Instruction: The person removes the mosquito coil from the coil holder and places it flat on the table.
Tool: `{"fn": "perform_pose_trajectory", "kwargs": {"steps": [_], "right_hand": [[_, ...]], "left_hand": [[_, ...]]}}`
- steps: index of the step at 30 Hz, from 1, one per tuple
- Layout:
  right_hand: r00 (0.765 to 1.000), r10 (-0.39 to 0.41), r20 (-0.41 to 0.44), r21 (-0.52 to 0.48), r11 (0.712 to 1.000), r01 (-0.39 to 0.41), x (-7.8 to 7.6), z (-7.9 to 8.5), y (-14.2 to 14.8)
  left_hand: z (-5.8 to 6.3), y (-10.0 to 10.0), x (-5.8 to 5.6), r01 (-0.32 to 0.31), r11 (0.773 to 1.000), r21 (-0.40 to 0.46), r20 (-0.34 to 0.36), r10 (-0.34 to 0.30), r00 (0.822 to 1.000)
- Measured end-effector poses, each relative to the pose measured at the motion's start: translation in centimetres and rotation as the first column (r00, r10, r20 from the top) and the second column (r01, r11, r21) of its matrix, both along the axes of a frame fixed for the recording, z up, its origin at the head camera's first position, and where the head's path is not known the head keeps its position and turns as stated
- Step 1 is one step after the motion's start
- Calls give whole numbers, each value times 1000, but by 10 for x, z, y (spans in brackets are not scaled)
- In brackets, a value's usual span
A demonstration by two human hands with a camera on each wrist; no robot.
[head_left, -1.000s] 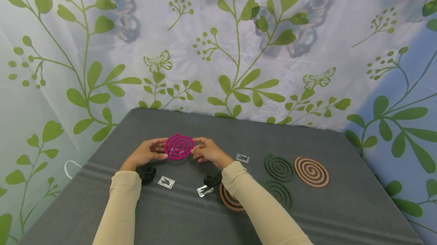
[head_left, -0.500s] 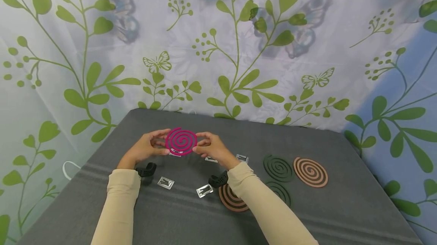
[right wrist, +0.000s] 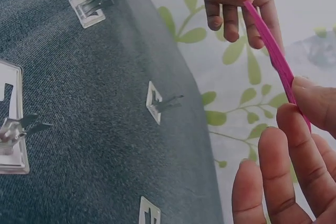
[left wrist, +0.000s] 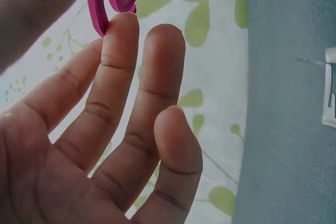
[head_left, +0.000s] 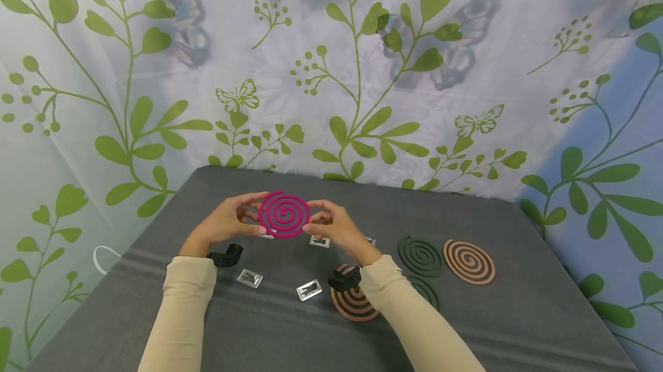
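A magenta mosquito coil (head_left: 284,215) is held up over the far left part of the table, its flat spiral side turned toward the head camera. The left hand (head_left: 227,223) pinches its left edge between thumb and fingertips. On the opposite edge, the right hand (head_left: 340,232) pinches with thumb and index finger, the other fingers spread loosely, as the right wrist view shows. Seen edge-on there, the coil (right wrist: 276,53) is a thin strip spanning both hands. Below lie small silver metal coil stands (head_left: 309,290), with raised prongs visible on some (right wrist: 89,10).
Two dark green mosquito coils (head_left: 420,256) and a brown one (head_left: 469,261) lie on the grey cloth-covered table (head_left: 259,331) at right. Another brown coil (head_left: 354,306) is partly hidden under the right wrist's black strap (head_left: 344,280). A leaf-patterned curtain (head_left: 331,72) hangs behind.
Both hands have raised the magenta coil from low over the table and shifted it slightly right. It has tilted to face the head camera, uncovering metal stands beneath.
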State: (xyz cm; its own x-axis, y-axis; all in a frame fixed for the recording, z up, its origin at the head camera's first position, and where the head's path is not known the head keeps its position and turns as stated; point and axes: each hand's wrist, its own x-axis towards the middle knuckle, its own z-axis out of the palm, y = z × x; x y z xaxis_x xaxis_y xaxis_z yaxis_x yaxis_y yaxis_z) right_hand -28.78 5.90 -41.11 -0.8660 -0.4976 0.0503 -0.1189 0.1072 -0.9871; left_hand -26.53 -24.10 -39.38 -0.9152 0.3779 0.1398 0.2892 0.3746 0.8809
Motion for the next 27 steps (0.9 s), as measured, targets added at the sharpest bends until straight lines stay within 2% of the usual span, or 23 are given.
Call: {"fn": "perform_pose_trajectory", "kwargs": {"steps": [5,9,19,27], "right_hand": [[1000,11,-7,-22,1000,-11,5,3,12],[999,50,-20,-30,998,-50,7,3,23],[996,94,-5,-69,993,-94,14,-2,51],[993,115,-13,-63,991,-116,20,-5,69]], "left_hand": [[5,10,2,-12,998,-58,-38,10,999],[8,17,2,-23,995,-96,-44,19,999],[10,41,5,5,991,-133,-37,-10,999],[13,58,10,43,986,-158,-35,-49,998]]}}
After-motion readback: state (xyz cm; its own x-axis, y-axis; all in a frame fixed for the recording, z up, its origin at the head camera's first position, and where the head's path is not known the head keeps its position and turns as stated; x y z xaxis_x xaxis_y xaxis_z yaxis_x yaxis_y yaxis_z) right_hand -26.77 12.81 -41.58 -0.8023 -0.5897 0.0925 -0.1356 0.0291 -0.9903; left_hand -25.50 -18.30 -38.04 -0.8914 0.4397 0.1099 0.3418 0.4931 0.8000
